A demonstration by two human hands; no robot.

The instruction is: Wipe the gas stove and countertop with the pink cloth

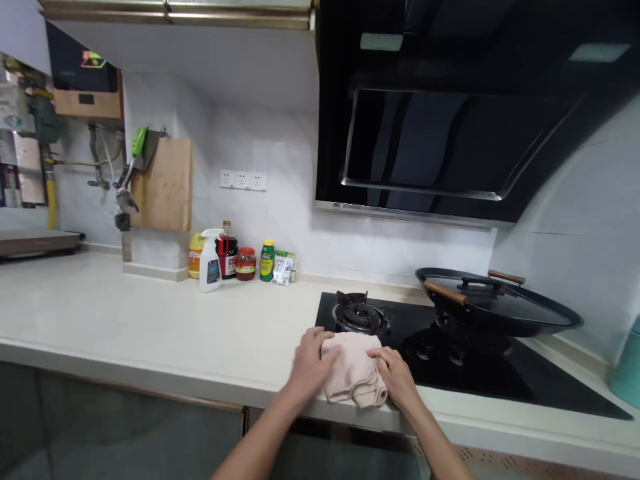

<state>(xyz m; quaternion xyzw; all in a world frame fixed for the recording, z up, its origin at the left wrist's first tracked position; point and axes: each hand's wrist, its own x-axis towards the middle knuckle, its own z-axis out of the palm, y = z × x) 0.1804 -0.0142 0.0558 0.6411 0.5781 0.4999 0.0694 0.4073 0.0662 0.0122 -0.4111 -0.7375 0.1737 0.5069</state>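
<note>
Left-hand grip [313, 363] lies spread on the left side of one folded pink cloth [353, 363], thumb on top; right-hand grip [397, 380] is narrow, fingertips on its right side. Whether either pinches, I cannot tell. It lies at the front edge of the worktop [150, 313], apparently overlapping one hob [480, 380]. Pulled towards the person, it could slide off that edge; uneven pressure could loosen its folds; pushed forward, it could snag on the one uncovered burner [360, 315]. Right of that sits one lidded wok [530, 329] with two wooden handles [446, 291]. Near the wall: one spray bottle [210, 263], one red-lidded jar [245, 265], one green bottle [267, 261], one dark bottle [227, 248], one yellow container [195, 250]; the packets [283, 268] I cannot count.
</note>
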